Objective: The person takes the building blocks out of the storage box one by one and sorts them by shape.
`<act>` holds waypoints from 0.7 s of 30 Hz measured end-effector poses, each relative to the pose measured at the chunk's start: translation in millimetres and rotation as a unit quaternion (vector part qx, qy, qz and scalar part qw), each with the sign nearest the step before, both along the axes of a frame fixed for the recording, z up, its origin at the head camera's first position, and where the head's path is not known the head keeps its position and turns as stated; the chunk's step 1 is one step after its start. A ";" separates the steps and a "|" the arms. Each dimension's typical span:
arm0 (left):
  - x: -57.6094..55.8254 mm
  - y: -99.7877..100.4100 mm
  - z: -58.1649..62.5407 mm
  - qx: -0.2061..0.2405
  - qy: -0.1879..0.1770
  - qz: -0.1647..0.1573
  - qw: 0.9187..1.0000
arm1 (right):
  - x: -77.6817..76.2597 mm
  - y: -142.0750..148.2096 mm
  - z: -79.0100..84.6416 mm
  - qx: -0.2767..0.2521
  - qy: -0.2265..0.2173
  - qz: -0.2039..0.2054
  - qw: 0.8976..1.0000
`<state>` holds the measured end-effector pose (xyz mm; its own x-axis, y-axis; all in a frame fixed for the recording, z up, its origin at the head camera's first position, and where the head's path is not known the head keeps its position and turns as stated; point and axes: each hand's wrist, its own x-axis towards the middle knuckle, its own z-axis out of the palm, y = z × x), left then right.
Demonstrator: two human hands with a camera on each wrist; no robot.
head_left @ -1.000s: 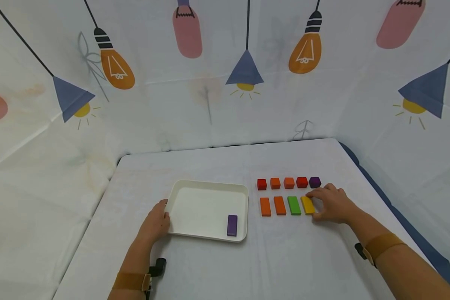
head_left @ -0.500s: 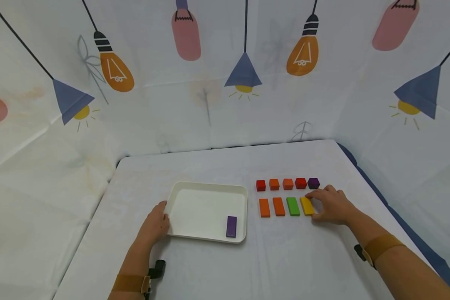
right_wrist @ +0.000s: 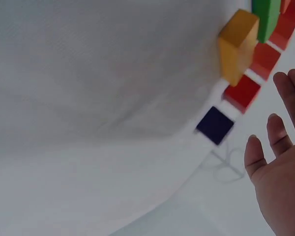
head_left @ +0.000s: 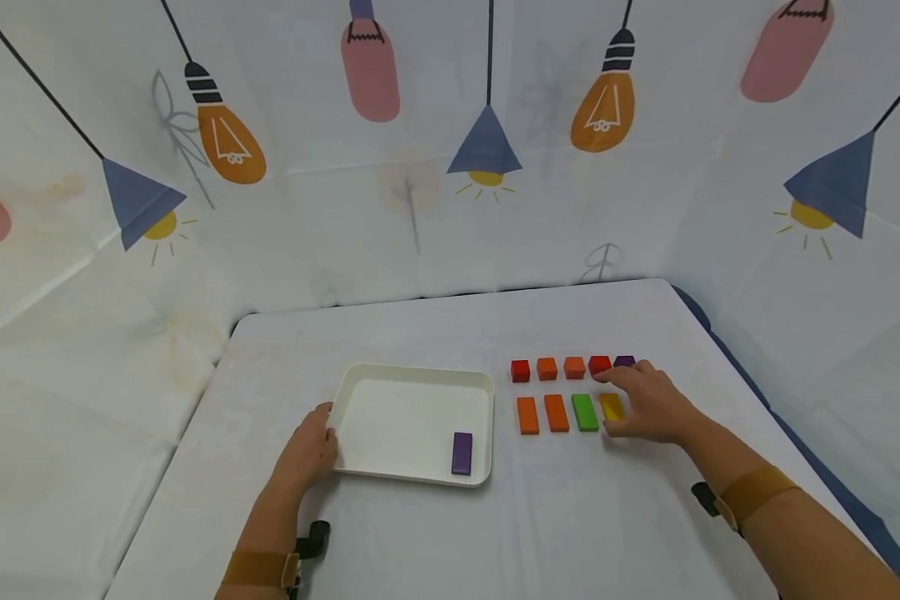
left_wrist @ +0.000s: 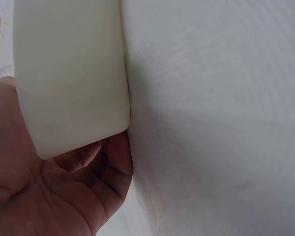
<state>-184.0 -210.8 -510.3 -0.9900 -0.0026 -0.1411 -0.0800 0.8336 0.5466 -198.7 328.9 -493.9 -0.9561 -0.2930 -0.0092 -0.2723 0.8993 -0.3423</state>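
My left hand (head_left: 309, 448) grips the near left edge of a white tray (head_left: 401, 408); the left wrist view shows its fingers (left_wrist: 119, 160) curled against the tray's side. A purple rectangular block (head_left: 461, 454) lies in the tray's near right part. Over the yellow rectangular block (head_left: 611, 406), my right hand (head_left: 654, 408) hovers with thumb and fingers spread. Nothing is held there, and the right wrist view has the fingers (right_wrist: 255, 152) apart from the blocks. Part of the yellow block and of the dark purple cube (head_left: 624, 361) behind is hidden by this hand.
Left of the yellow block lie a green block (head_left: 585, 412) and two orange blocks (head_left: 557, 413). Behind them runs a row of small cubes, including a red cube (head_left: 521, 371) and an orange cube (head_left: 547, 369). A printed cloth wall (head_left: 307, 225) borders the table's back.
My right hand has let go of the yellow block, its fingers rising and shifting left over the blocks. The left hand and tray stay in place.
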 end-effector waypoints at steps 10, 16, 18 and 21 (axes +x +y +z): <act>0.8 -3.4 0.5 0.004 0.005 -0.003 1.000 | -9.6 -78.7 11.0 -0.076 -0.007 0.075 0.994; 0.3 -2.8 0.2 0.009 0.008 -0.002 1.000 | -6.0 -136.7 13.2 -0.101 -0.038 0.108 0.988; 0.1 -3.2 -0.2 0.009 0.008 -0.003 1.000 | -4.0 -154.3 12.6 -0.097 -0.044 0.124 0.987; 0.0 -4.6 -1.0 0.010 0.009 -0.006 1.000 | -1.0 -175.5 9.0 -0.073 -0.046 0.143 0.986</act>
